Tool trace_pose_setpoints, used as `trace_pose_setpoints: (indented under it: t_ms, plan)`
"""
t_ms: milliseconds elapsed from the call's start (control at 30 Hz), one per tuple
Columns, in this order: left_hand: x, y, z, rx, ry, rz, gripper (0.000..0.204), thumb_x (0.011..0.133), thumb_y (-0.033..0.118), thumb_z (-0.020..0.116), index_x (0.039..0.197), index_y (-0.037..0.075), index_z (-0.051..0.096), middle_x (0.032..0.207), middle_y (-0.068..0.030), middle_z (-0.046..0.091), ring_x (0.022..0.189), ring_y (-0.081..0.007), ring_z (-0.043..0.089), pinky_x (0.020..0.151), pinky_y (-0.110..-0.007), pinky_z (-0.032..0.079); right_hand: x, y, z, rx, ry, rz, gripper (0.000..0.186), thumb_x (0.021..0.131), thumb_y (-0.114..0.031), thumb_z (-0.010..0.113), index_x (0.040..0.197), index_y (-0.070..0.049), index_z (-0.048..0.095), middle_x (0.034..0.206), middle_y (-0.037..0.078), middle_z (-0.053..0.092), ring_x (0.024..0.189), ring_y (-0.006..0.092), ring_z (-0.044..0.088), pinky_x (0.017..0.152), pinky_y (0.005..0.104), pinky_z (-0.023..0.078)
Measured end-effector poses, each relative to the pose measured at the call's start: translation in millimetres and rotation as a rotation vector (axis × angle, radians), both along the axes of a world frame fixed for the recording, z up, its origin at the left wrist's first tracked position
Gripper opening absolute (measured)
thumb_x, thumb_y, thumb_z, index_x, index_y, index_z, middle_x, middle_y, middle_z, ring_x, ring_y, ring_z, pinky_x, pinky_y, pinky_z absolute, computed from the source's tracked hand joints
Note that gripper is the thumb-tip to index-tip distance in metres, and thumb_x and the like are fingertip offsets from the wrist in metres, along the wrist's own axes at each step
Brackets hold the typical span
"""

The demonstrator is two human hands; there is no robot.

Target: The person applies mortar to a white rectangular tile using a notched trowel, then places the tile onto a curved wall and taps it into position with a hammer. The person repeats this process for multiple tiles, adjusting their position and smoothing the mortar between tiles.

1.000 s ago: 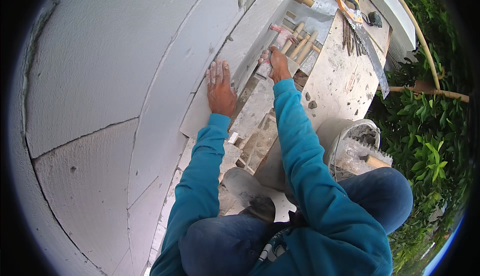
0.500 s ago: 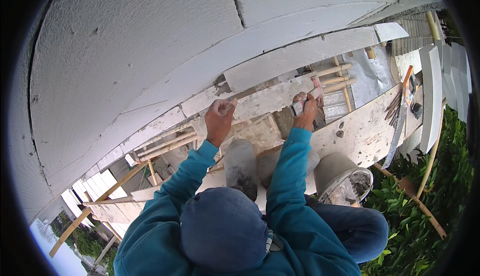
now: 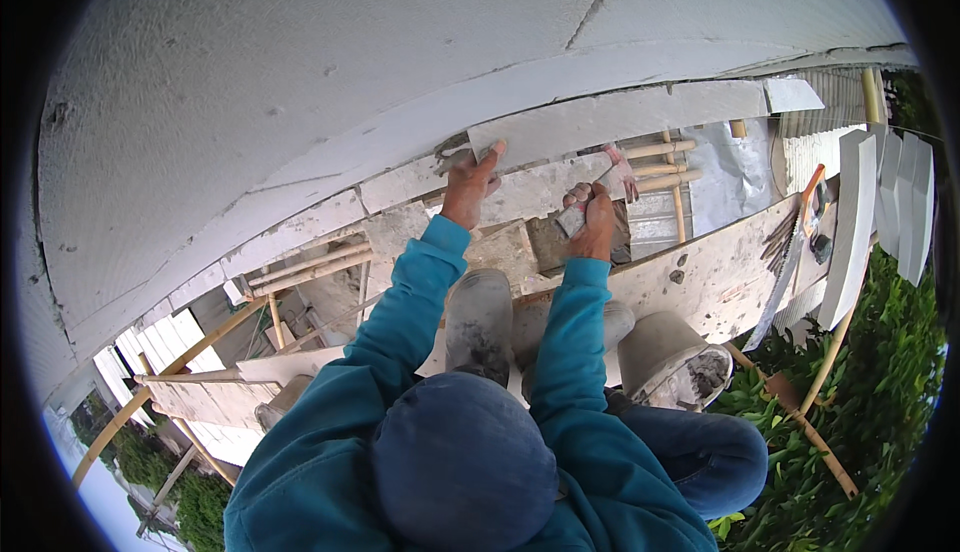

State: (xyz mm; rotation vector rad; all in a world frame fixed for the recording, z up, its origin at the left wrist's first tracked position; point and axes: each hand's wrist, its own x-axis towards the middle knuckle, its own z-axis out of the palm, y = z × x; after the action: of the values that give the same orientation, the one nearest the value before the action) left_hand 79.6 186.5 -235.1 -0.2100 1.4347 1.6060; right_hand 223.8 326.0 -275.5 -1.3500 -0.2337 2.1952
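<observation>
My left hand (image 3: 470,190) reaches to the wall's top course, a finger stretched against the near end of a thin pale block (image 3: 600,124). Its other fingers are loosely bent, and no object shows in them. Beside it, over a mortar-spattered strip (image 3: 545,188), my right hand (image 3: 594,224) is closed round a mortar-smeared hand tool (image 3: 572,218). A greyish end sticks out on one side of the fist. A reddish, stained part (image 3: 622,172) shows beyond it; its exact kind cannot be made out. Grey mortar (image 3: 455,155) lies in the gap by the block's end.
A bucket (image 3: 660,357) of mortar stands right of my knees on the plank (image 3: 700,282). Farther right lies an orange-handled saw (image 3: 795,262) near upright pale panels (image 3: 855,227). Bamboo poles (image 3: 310,270) cross below. A block wall (image 3: 300,82) rises ahead.
My left hand has moved up and right to the block's end, its pinched fingers now stretched out. My right hand has shifted slightly left, still gripping the tool. The whole view has tilted.
</observation>
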Motion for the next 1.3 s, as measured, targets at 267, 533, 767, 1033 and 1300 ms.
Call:
trace_pose_setpoints:
  t_ms: [267, 533, 767, 1033, 1300]
  plan:
    - [-10.5, 4.6, 0.3, -0.074, -0.019, -0.109, 0.079, 0.087, 0.049, 0.061, 0.143, 0.001, 0.033, 0.148, -0.0181, 0.032, 0.133, -0.0482, 0.030, 0.106, -0.051, 0.033, -0.6, 14.0, -8.2, 0.095, -0.062, -0.030, 0.013, 0.097, -0.018, 0.039, 0.090, -0.008, 0.043, 0.069, 0.003, 0.047, 0.055, 0.0137, 0.045, 0.049, 0.0311, 0.043]
    - [-14.1, -0.6, 0.2, -0.100, -0.050, -0.158, 0.085, 0.084, 0.053, 0.064, 0.146, 0.007, 0.029, 0.153, -0.0147, 0.025, 0.136, -0.0486, 0.024, 0.107, -0.057, 0.030, 1.4, 62.2, -6.3, 0.091, -0.074, -0.498, 0.012, 0.095, -0.016, 0.039, 0.086, -0.007, 0.041, 0.067, 0.003, 0.045, 0.053, 0.0148, 0.045, 0.046, 0.0324, 0.042]
    - [-16.4, -5.2, -6.4, -0.103, -0.036, -0.170, 0.084, 0.086, 0.054, 0.060, 0.147, 0.007, 0.027, 0.154, -0.0138, 0.022, 0.137, -0.0485, 0.022, 0.106, -0.058, 0.029, 17.6, 88.5, -7.8, 0.213, -0.128, -0.088, 0.010, 0.095, -0.015, 0.041, 0.092, -0.006, 0.043, 0.069, 0.005, 0.047, 0.052, 0.0163, 0.046, 0.046, 0.0350, 0.043]
    - [-13.9, -1.7, -9.0, -0.107, -0.045, -0.176, 0.076, 0.091, 0.051, 0.054, 0.149, 0.011, 0.026, 0.155, -0.0118, 0.019, 0.137, -0.0482, 0.022, 0.105, -0.057, 0.032, -5.7, 105.0, -18.0, 0.205, -0.099, -0.240, 0.013, 0.094, -0.015, 0.042, 0.087, -0.004, 0.044, 0.067, 0.005, 0.047, 0.051, 0.0168, 0.047, 0.045, 0.0353, 0.045]
    - [-11.5, -3.4, -11.3, -0.101, -0.018, -0.206, 0.079, 0.091, 0.055, 0.050, 0.149, 0.008, 0.022, 0.156, -0.0099, 0.017, 0.138, -0.0478, 0.020, 0.103, -0.060, 0.033, -6.3, 126.6, -17.0, 0.240, -0.090, -0.291, 0.009, 0.093, -0.014, 0.045, 0.090, -0.005, 0.046, 0.068, 0.005, 0.048, 0.053, 0.0175, 0.050, 0.045, 0.0344, 0.045]
